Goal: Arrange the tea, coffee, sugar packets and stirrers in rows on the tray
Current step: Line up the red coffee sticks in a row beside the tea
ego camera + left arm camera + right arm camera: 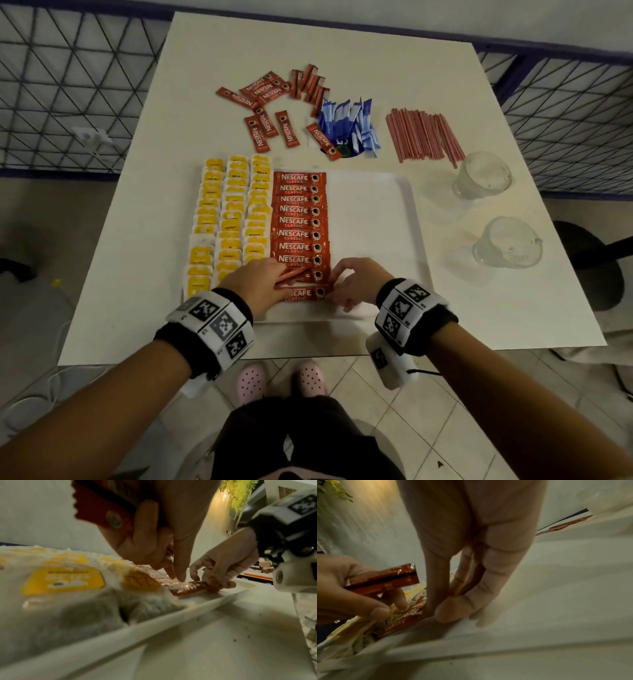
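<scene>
The white tray (376, 212) holds three columns of yellow tea bags (233, 219) and one column of red coffee packets (299, 222). My left hand (284, 274) grips a few spare coffee packets (102, 511) while one of its fingers touches the nearest packet (305, 294) in the column. My right hand (337, 291) pinches that packet's right end, which lies flat on the tray by the front rim (436, 647). The right wrist view shows the same packet (409, 618) under my fingertips (450, 614). Loose coffee packets (270, 109), blue sugar packets (349, 126) and pink stirrers (421, 137) lie on the table beyond the tray.
Two glass cups (483, 178) (507, 243) stand on the white table (479, 308) to the right of the tray. The tray's right half is bare. A blue wire fence (68, 85) runs along both sides of the table.
</scene>
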Demonstrator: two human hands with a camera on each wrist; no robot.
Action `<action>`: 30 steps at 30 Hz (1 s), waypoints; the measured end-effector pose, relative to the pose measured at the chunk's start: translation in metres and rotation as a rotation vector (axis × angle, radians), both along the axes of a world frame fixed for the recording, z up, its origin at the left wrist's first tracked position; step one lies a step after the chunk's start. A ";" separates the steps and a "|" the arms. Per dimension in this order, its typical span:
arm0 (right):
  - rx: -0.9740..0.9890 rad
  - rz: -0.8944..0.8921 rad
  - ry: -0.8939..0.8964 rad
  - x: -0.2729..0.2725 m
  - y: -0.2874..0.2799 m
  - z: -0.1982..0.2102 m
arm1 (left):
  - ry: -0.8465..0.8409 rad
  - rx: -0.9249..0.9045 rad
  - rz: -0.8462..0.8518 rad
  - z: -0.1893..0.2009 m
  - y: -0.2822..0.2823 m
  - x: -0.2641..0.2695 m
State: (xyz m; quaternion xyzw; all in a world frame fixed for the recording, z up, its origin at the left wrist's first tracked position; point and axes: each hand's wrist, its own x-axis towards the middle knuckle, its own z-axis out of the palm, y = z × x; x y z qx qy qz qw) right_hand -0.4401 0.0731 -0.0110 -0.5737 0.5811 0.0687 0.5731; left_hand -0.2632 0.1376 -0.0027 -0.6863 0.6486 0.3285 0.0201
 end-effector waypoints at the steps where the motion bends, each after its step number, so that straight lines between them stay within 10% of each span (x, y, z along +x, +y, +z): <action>1: -0.003 -0.005 0.011 0.001 0.000 -0.001 | -0.028 0.015 -0.023 -0.002 0.000 -0.001; 30: -0.056 -0.060 -0.041 0.001 0.004 -0.006 | -0.128 -0.009 -0.067 -0.005 -0.001 -0.003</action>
